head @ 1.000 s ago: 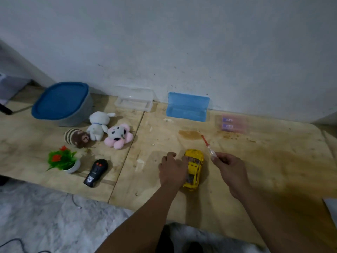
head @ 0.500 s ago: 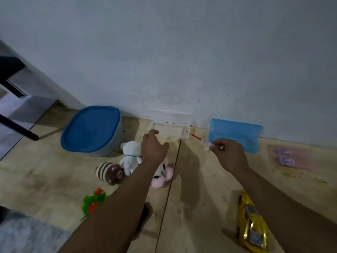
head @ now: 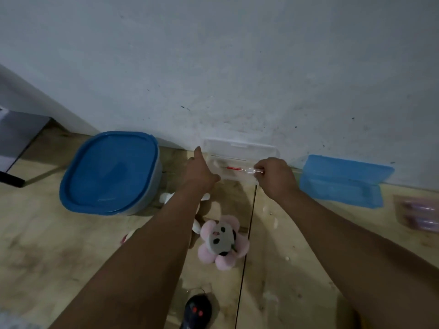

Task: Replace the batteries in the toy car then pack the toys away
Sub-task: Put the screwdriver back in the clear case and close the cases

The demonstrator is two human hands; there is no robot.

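A pale, scuffed wall (head: pixel 237 67) meets a bench (head: pixel 47 233) of plywood boards, and we look down along two bare forearms reaching toward that join. Our right hand (head: pixel 273 178) has its grip closed in a pinch on the clear handle of a small screwdriver (head: pixel 244 170), whose red shaft points left and lies over the open clear plastic case (head: pixel 240 150) set against the wall. Our left hand (head: pixel 200 173) is at the left end of that same case, one finger stretched up toward its rim; we cannot tell how the other fingers lie or whether they have hold of the case.

Just right of the clear case an open blue plastic case (head: pixel 342 181) leans its lid against the wall. Farther right, near the frame's edge, a blurred pink packet (head: pixel 420 214) lies flat on the wood. To the left of the hands stands a grey tub with a blue lid (head: pixel 109 172), shut, close to the wall.

Below the left forearm a white plush toy (head: pixel 166 198) is mostly hidden, only bits of it showing on either side of the arm. Beside it a pink flower-shaped plush with a panda face (head: pixel 222 242) lies face up near the seam between two boards. At the bottom edge, between the forearms, a black remote control with red buttons (head: pixel 197 313) rests on the bench. The toy car is out of our view.
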